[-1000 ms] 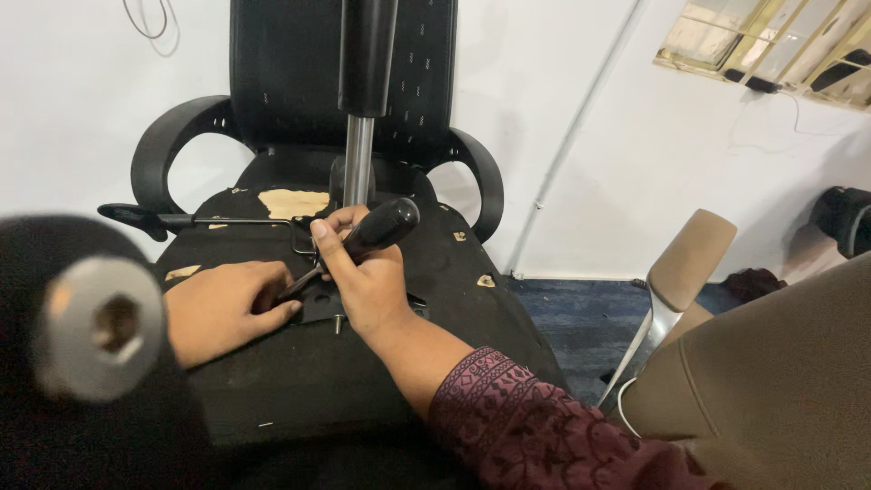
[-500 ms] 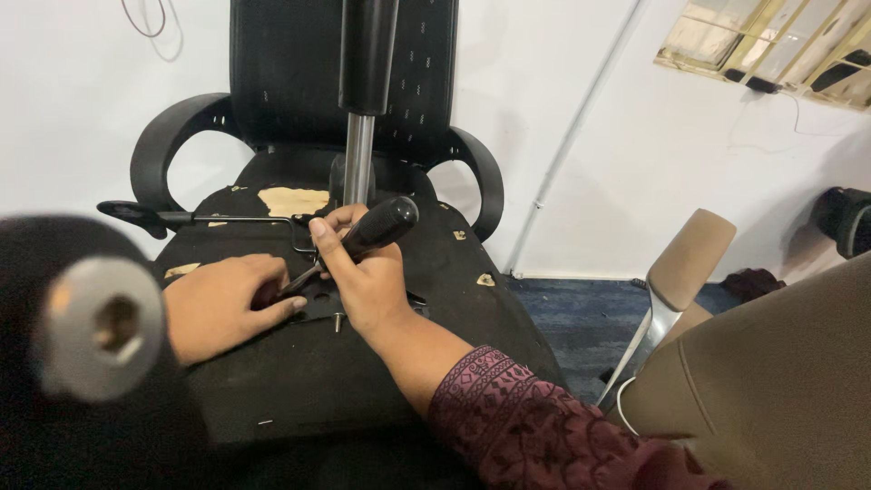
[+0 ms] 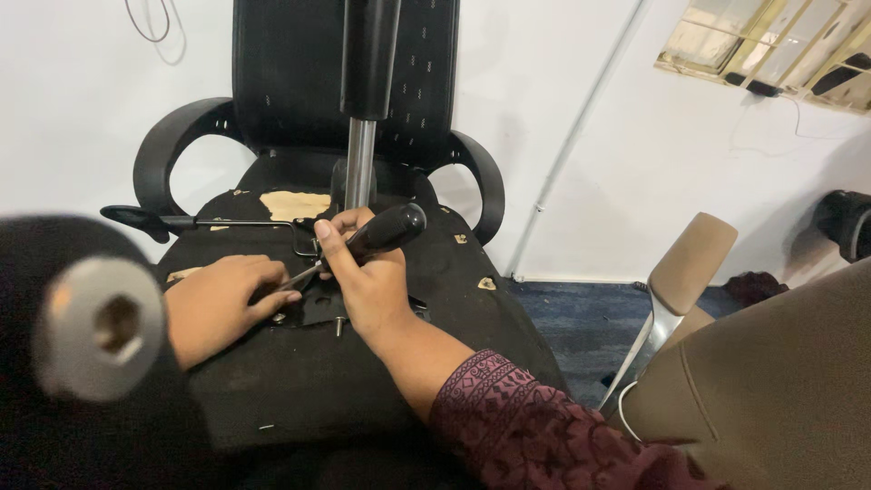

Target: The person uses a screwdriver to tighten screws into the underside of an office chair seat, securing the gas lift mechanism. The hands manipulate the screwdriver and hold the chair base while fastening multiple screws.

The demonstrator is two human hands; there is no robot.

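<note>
A black office chair [image 3: 299, 82] lies turned over, its seat underside [image 3: 299, 381] facing up and its chrome gas cylinder [image 3: 360, 163] sticking up in the middle. My right hand [image 3: 363, 277] grips the black handle of a screwdriver [image 3: 386, 231], whose shaft slants down and left to the metal mechanism plate under the seat. My left hand [image 3: 218, 304] rests flat on the underside, fingertips by the screwdriver tip. A loose screw [image 3: 338, 325] stands just in front of my right hand.
A black lever [image 3: 145, 218] juts left from the mechanism. A blurred grey hexagonal socket on a dark part [image 3: 95, 327] fills the near left. A tan chair with a padded armrest [image 3: 694, 263] stands at right. A white wall is behind.
None of note: both hands stay at the mechanism, with only a slight shift of the screwdriver handle.
</note>
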